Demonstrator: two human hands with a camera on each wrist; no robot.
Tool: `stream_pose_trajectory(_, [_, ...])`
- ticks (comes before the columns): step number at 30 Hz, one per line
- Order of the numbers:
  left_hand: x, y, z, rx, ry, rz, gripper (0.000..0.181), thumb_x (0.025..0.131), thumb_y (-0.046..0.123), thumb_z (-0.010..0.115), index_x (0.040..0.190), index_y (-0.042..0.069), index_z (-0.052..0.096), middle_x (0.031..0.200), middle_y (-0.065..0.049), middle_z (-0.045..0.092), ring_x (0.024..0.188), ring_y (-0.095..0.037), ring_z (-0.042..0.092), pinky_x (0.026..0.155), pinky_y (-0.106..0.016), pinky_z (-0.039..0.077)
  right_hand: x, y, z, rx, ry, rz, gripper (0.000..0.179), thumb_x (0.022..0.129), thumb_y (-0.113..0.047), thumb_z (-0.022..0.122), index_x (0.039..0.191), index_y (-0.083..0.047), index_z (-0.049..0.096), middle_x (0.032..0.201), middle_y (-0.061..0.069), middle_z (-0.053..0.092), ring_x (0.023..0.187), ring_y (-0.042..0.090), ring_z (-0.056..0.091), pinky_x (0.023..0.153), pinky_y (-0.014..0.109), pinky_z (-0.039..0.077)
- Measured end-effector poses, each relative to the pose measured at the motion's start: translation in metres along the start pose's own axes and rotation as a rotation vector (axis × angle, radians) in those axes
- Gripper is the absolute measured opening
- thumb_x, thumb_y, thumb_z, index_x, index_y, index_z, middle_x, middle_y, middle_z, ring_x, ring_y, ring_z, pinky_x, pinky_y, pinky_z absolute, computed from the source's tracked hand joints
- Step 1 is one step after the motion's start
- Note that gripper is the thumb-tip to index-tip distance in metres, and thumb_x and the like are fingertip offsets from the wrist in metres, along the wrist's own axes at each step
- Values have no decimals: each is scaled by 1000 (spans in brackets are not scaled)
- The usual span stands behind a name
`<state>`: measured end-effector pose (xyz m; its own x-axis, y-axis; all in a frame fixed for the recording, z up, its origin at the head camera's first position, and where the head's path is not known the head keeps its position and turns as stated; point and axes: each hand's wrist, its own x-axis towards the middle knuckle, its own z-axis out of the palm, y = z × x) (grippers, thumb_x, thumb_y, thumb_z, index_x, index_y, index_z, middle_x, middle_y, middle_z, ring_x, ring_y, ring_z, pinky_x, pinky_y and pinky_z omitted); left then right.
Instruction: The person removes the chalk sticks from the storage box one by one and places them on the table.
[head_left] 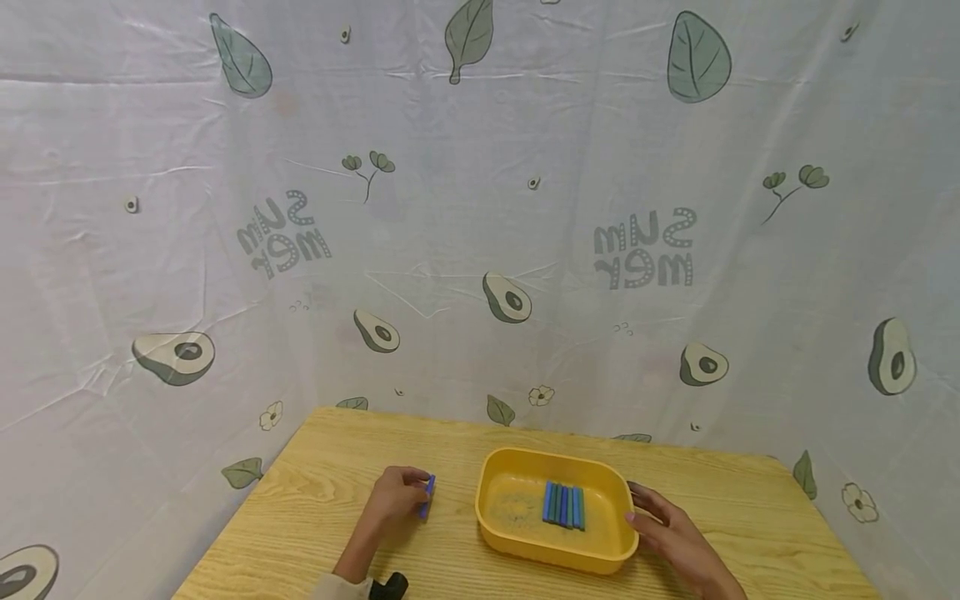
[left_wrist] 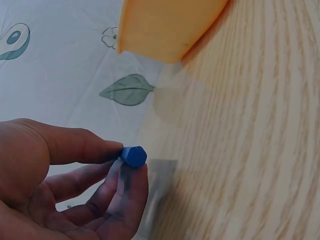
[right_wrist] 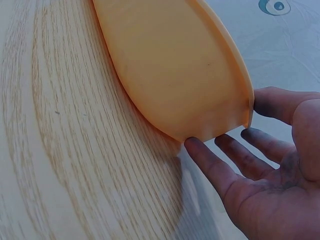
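My left hand point(head_left: 400, 493) pinches a blue pastel stick point(left_wrist: 134, 156) between thumb and fingertips, close over the table left of a yellow tray point(head_left: 540, 548). The stick's many-sided end faces the left wrist camera, and the fingers around it are stained dark. Inside the tray, several blue and green pastel sticks point(head_left: 564, 506) lie side by side, right of the middle. At the tray's right end, my right hand point(head_left: 671, 533) grips it, thumb at the rim and fingers against the outer wall. Dark smudges mark these fingertips point(right_wrist: 195, 145) too.
Dark crumbs point(head_left: 517, 508) dot the tray's floor left of the sticks. Everything stands on a light wood-grain table point(head_left: 360, 442). Behind it and along both sides hangs a pale curtain point(head_left: 450, 233) printed with avocados and leaves.
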<state>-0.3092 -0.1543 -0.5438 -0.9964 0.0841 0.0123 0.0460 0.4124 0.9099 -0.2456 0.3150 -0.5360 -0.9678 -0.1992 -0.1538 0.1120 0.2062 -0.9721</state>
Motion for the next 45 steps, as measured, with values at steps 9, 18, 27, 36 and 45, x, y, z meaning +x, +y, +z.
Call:
stream_pose_trajectory(9, [-1, -8, 5, 26, 7, -10, 30, 86, -5, 71, 116, -12, 74, 104, -20, 76, 95, -27, 72, 76, -37, 63, 1, 0, 2, -2, 18, 40, 78, 114, -31, 55, 169, 7, 15, 169, 40, 23, 142, 42, 57, 107, 47, 59])
stream_pose_trajectory(18, [0, -6, 10, 7, 20, 15, 36, 81, -8, 72, 117, -13, 74, 97, -15, 76, 81, -16, 67, 66, -31, 59, -1, -1, 1, -2, 3, 19, 77, 114, -29, 54, 169, 7, 13, 169, 41, 21, 144, 45, 55, 107, 46, 59])
stream_pose_trajectory(27, [-1, -2, 9, 8, 21, -1, 32, 83, -6, 73, 114, -12, 74, 97, -13, 75, 79, -16, 67, 65, -31, 59, -1, -2, 1, -1, 2, 15, 77, 114, -29, 54, 169, 7, 14, 169, 41, 21, 143, 44, 56, 106, 47, 59])
stream_pose_trajectory(36, [0, -2, 8, -46, -4, -10, 33, 87, -6, 72, 119, -15, 71, 103, -20, 74, 79, -16, 68, 66, -31, 60, 0, -3, 1, 4, 5, 12, 77, 114, -28, 54, 169, 8, 13, 169, 41, 20, 144, 44, 56, 106, 45, 60])
stream_pose_trajectory(45, [0, -1, 7, -55, -29, -22, 35, 90, -4, 72, 122, -16, 69, 104, -20, 74, 81, -17, 71, 69, -34, 62, 1, -2, 1, 0, -1, 14, 77, 114, -29, 54, 168, 8, 14, 169, 41, 20, 144, 44, 56, 105, 45, 60])
